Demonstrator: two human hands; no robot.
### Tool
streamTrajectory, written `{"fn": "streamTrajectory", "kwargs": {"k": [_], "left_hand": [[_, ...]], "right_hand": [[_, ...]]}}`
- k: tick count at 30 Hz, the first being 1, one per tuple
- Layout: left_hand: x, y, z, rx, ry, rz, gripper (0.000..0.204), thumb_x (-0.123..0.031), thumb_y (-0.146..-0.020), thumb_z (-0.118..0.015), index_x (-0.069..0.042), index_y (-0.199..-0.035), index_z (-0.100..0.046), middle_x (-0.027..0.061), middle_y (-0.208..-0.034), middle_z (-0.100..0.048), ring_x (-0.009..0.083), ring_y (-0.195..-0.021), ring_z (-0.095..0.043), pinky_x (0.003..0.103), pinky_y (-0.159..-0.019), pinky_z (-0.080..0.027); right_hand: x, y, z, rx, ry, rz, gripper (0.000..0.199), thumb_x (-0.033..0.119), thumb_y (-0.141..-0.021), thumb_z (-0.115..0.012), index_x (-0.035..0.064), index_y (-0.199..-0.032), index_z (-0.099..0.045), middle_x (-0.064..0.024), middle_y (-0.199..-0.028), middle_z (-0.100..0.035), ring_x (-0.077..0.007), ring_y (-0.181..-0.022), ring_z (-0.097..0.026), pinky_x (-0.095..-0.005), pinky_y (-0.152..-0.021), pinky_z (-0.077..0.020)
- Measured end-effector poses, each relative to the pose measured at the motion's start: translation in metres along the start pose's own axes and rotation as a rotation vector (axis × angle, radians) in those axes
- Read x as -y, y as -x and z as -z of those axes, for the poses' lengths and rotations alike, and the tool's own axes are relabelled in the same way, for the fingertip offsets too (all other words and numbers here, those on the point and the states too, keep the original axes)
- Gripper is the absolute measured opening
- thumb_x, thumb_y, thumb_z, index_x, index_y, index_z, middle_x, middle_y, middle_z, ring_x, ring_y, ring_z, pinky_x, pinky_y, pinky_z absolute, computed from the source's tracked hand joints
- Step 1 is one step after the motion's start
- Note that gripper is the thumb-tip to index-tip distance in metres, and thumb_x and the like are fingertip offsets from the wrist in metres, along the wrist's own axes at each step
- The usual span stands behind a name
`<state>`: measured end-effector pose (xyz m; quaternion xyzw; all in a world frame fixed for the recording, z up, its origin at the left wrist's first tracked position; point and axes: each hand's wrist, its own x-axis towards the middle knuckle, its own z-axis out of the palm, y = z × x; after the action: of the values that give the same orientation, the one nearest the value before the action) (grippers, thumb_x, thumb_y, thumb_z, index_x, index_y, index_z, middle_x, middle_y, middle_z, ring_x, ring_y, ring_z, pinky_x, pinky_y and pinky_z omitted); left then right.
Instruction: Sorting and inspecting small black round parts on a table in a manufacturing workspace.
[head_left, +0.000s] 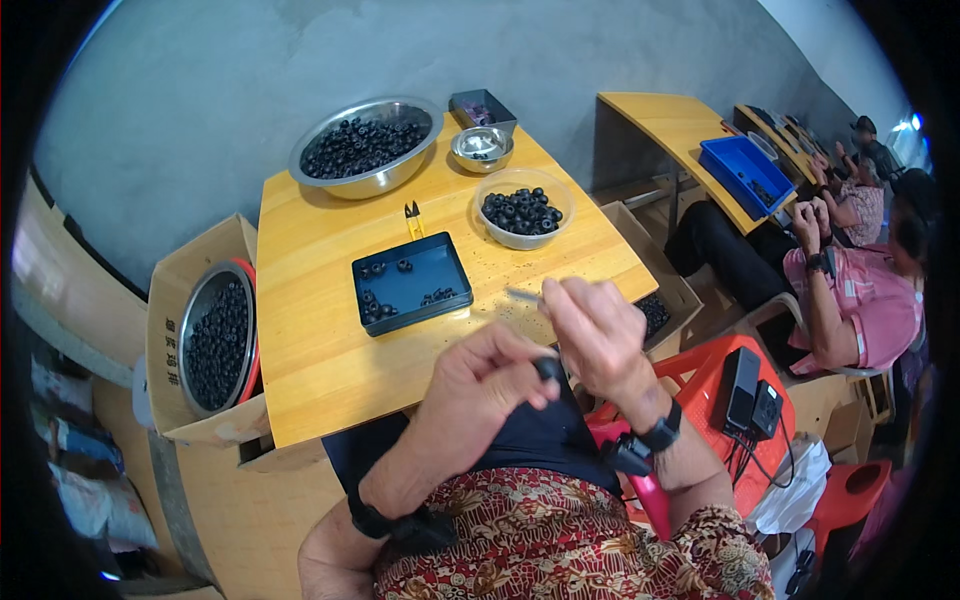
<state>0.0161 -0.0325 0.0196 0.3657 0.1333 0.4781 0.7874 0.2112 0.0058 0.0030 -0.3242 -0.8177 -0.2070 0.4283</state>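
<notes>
My left hand (480, 385) pinches a small black ring-shaped part (547, 368) between thumb and fingers, just off the near edge of the wooden table (320, 350). Touching it on the right, my right hand (595, 330) grips a thin metal tool (522, 295) whose tip points left over the table edge. A dark blue tray (410, 283) with a few black rings lies on the table just ahead of both hands. A small yellow-handled cutter (412, 220) lies behind the tray.
A large steel bowl (365, 147) of black rings, a clear bowl (522, 210) of rings, a small steel bowl (481, 148) and a grey bin (483, 108) stand at the back. A cardboard box with a ring-filled pan (215, 335) sits left. Seated people work at right beside a red stool (740, 400).
</notes>
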Motion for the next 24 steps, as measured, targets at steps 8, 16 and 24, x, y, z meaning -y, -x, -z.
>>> {"fn": "streamTrajectory", "kwargs": {"k": [8, 16, 24], "left_hand": [[-0.002, -0.006, 0.007, -0.112, 0.086, -0.039, 0.011, -0.016, -0.095, -0.065, -0.007, -0.098, -0.059, 0.0044, -0.093, -0.063, 0.0120, -0.084, -0.057, 0.029, -0.080, -0.046], [0.008, -0.010, 0.016, -0.077, 0.115, -0.041, 0.014, -0.014, -0.094, -0.065, -0.007, -0.106, -0.062, 0.0027, -0.098, -0.064, 0.0137, -0.094, -0.061, 0.032, -0.089, -0.050], [0.010, -0.011, 0.019, -0.099, 0.130, -0.004, 0.016, -0.012, -0.094, -0.065, -0.005, -0.108, -0.063, 0.0040, -0.103, -0.067, 0.0143, -0.097, -0.064, 0.032, -0.091, -0.051]], "right_hand": [[0.014, -0.010, 0.010, -0.186, -0.300, -0.286, 0.030, -0.002, -0.075, -0.075, 0.0009, -0.105, -0.069, -0.0123, -0.089, -0.065, -0.0239, -0.073, -0.062, -0.0319, -0.062, -0.0496], [0.034, -0.022, 0.026, -0.124, -0.410, -0.191, 0.044, 0.004, -0.068, -0.079, 0.0037, -0.111, -0.070, -0.0082, -0.092, -0.065, -0.0213, -0.072, -0.060, -0.0313, -0.063, -0.0486], [0.034, -0.021, 0.023, -0.073, -0.283, -0.074, 0.044, 0.003, -0.063, -0.079, 0.0058, -0.107, -0.073, -0.0043, -0.092, -0.065, -0.0196, -0.071, -0.058, -0.0287, -0.059, -0.0475]]}}
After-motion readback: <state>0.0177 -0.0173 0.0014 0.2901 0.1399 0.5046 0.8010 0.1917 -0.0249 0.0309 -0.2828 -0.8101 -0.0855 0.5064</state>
